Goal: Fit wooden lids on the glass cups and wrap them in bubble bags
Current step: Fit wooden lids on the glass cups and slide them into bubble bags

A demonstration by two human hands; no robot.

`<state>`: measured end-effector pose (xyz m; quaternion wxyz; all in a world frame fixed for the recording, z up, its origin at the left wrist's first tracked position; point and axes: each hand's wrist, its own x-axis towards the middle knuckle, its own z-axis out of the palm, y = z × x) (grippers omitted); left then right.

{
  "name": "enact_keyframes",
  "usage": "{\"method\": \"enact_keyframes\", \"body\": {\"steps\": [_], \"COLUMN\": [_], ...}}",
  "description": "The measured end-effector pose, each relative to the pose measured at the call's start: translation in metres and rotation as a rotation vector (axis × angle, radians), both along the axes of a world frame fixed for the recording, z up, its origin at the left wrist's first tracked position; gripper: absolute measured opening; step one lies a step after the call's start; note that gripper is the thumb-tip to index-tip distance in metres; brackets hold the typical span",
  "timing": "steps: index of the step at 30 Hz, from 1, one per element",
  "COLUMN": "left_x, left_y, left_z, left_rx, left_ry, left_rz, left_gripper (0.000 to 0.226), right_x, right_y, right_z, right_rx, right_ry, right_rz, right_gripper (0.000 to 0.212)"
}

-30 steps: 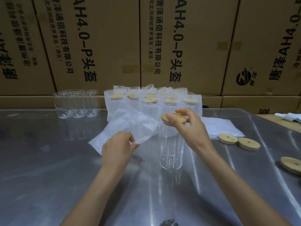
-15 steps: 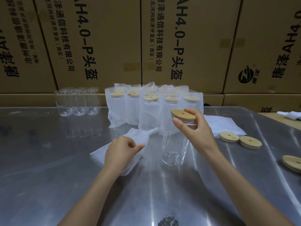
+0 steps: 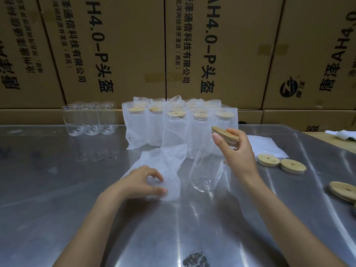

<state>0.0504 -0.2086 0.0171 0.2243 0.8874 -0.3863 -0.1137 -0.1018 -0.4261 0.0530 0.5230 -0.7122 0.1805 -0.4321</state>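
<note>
Faintly, at far left, a cluster of bare glass cups [image 3: 89, 120] nearly melts into the steel table [image 3: 48, 189], their rims hard to trace. Nearer, the left hand [image 3: 141, 183] pinches a crumpled bubble bag [image 3: 163, 166] lying on the table, fingers curled into it. Beside it the right hand [image 3: 234, 153] grips a clear cup [image 3: 205, 170] by its wooden lid [image 3: 224, 133], tilted, base touching or just over the table; rightmost, a loose lid [image 3: 344, 190] is cut off by the frame.
</note>
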Motion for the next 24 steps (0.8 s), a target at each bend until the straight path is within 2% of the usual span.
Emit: {"method": "enact_keyframes", "body": {"steps": [4,5,7,9,11,12,15,19,24], "left_x": [-0.003,-0.004,-0.008,-0.011,-0.013,-0.015,-0.018,-0.023,-0.027], "left_y": [0.001,0.000,-0.004,-0.008,-0.009,-0.009,-0.011,-0.017,-0.025], "left_z": [0.003,0.003,0.001,0.001,0.003,0.004,0.009,0.013,0.010], "left_rx": [0.073,0.106,0.144,0.121,0.037,-0.012,-0.085,-0.237,-0.520], "left_ry": [-0.057,-0.097,-0.184,-0.250,-0.226,-0.199,-0.156,-0.046,0.215], "left_rz": [0.139,0.169,0.209,0.216,0.226,0.241,0.273,0.295,0.350], "left_gripper": [0.093,0.100,0.091,0.065,0.035,0.031,0.045,0.031,0.018], "right_x": [0.001,0.002,0.002,0.003,0.003,0.003,0.003,0.005,0.008], "right_y": [-0.002,-0.002,-0.003,-0.003,-0.002,-0.002,-0.003,0.001,0.014], "right_z": [-0.002,-0.002,-0.002,-0.001,-0.001,-0.001,-0.002,-0.004,-0.011], "right_rx": [0.041,0.053,0.089,0.172,0.277,0.325,0.464,0.673,0.777], "right_ry": [-0.016,-0.018,-0.022,-0.023,-0.015,-0.009,0.030,0.027,-0.010], "right_rz": [-0.004,-0.002,0.004,0.027,0.062,0.080,0.161,0.304,0.357], "right_gripper": [0.048,0.047,0.047,0.046,0.047,0.049,0.055,0.029,0.024]}}
